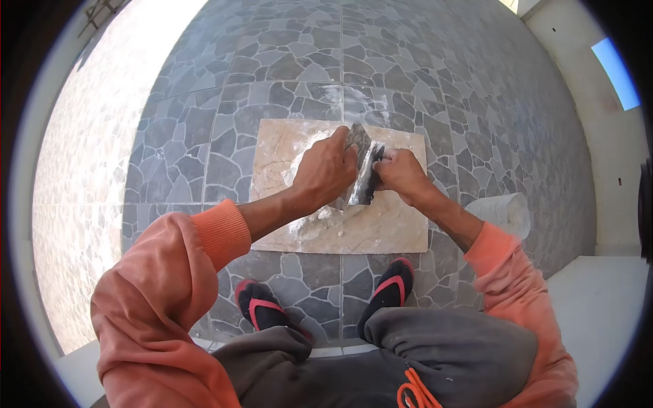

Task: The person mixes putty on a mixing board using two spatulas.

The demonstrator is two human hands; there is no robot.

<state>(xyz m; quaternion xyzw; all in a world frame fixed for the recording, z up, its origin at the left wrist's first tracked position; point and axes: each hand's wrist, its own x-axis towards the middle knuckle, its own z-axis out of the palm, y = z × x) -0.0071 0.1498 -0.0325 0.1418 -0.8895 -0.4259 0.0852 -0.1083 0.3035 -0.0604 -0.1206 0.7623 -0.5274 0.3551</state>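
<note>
Above a pale square board (401, 231) on the floor, both hands are close together near its middle. My left hand (325, 168) is closed around a grey, flat-bladed tool (358, 139). Just to its right, my right hand (401, 173) grips a dark scraper (365, 178) with white material on its face. The two tools are side by side, and whether they touch is hard to tell. White powdery paste (311, 226) lies in a heap on the board, partly hidden behind my left hand and forearm.
A whitish translucent container (502, 214) lies right of the board, beyond my right forearm. My feet in red-strapped sandals (389, 289) are at the board's near edge. White smears mark the stone-patterned tiles (286, 61) behind the board. A wall (568, 81) stands at right.
</note>
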